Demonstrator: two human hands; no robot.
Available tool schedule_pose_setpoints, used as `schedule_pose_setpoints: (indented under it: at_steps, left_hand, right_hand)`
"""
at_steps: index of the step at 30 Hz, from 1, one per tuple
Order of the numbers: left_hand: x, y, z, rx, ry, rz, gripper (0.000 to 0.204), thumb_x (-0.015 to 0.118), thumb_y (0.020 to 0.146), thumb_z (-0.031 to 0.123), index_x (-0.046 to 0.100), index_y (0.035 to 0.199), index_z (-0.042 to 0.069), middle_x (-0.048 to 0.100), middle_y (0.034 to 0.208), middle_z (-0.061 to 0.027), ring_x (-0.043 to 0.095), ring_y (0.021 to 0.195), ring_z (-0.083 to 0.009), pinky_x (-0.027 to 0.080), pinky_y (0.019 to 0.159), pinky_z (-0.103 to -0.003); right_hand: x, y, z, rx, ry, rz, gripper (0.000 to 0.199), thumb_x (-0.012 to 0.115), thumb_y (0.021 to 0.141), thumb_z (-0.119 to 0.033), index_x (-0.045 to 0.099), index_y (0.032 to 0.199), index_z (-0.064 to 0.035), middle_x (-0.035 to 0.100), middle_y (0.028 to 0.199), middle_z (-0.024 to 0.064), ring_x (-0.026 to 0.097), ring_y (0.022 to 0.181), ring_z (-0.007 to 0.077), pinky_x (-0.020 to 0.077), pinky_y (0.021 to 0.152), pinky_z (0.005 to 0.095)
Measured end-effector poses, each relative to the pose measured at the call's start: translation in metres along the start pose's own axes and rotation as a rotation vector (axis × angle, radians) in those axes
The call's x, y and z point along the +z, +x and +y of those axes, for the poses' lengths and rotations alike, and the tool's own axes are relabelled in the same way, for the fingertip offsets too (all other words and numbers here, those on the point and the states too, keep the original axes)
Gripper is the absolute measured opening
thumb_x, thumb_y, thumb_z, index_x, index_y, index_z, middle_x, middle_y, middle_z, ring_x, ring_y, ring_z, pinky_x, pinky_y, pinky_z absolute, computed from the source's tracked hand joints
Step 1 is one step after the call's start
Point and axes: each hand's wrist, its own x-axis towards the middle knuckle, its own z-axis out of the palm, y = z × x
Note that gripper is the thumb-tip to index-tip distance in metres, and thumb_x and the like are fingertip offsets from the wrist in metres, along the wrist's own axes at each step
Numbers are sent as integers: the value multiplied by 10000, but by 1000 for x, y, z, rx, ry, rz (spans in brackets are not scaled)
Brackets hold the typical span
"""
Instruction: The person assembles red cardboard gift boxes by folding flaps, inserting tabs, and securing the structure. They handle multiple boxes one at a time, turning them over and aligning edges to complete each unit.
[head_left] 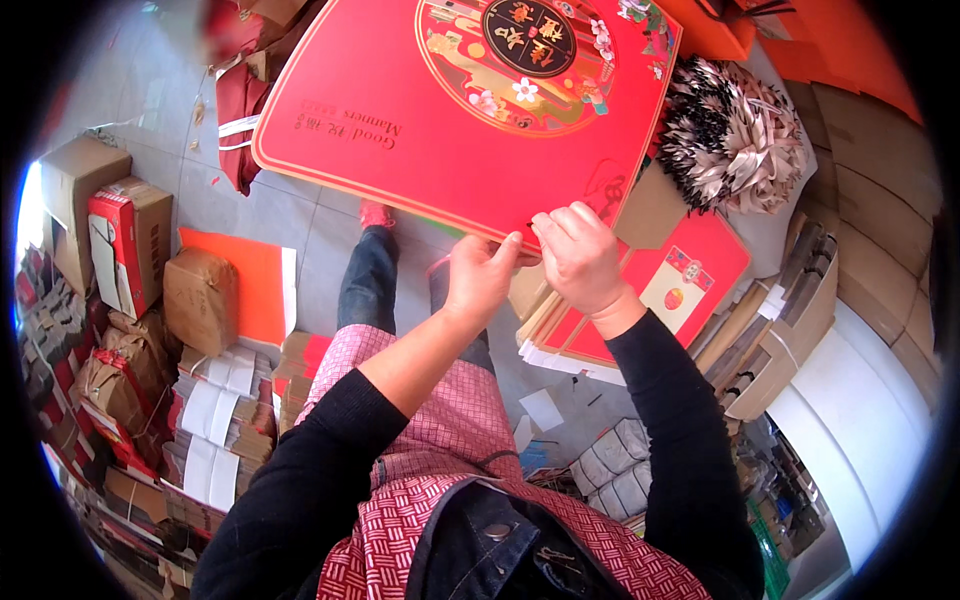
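Observation:
A large red printed cardboard piece point(345, 130), with gold edging and a round floral picture, lies in front of me at the top of the view. My left hand point(484, 274) is closed on its near edge, thumb on top and fingers tucked out of sight beneath. Right beside it, my right hand point(580, 258) is curled in a pinch over the near right corner. A small dark bit shows by its fingertips; what they hold is mostly hidden. To the right sits a thick bundle of beige ribbons with black ends point(735, 135).
More red printed card pieces point(690, 275) are stacked at the right, next to upright cardboard point(790, 310). On the left floor stand cartons point(130, 240), a brown wrapped parcel point(200, 300) and banded card stacks point(215, 420). Grey wrapped bundles point(615, 465) lie lower right.

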Motion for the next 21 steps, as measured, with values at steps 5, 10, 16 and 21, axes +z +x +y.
schedule_pose_setpoints:
  at_steps: [5, 10, 16, 21]
  left_hand:
    - [6, -3, 5, 51, -9, 16, 159, 498, 914, 50, 566, 990, -72, 641, 897, -111, 643, 769, -159, 537, 683, -268]
    - [7, -3, 10, 68, -26, 23, 146, 494, 912, 36, 566, 995, -59, 641, 890, -97, 641, 774, -150, 530, 680, -265]
    - [11, -4, 16, 114, 2, -26, 145, 488, 901, 13, 560, 1001, -63, 635, 916, -109, 639, 802, -169, 536, 720, -293]
    - [12, -4, 29, 82, -243, -117, 204, 539, 858, -18, 541, 1062, -27, 617, 1006, -125, 635, 858, -223, 546, 767, -349]
  right_hand:
    - [-3, 1, 4, -95, 12, -30, 174, 597, 646, -35, 593, 817, -3, 511, 698, 63, 518, 662, 225, 462, 592, 318]
    - [-4, 6, 10, -26, 145, 93, 188, 627, 646, 11, 607, 833, 1, 531, 699, 76, 526, 639, 236, 452, 566, 318]
    - [-6, 5, 2, -51, 65, -18, 173, 602, 662, -23, 597, 833, -1, 533, 704, 76, 549, 682, 236, 467, 593, 316]
    - [0, 1, 3, 48, 105, 68, 215, 601, 681, -10, 607, 894, 21, 529, 735, 87, 546, 683, 240, 474, 613, 328]
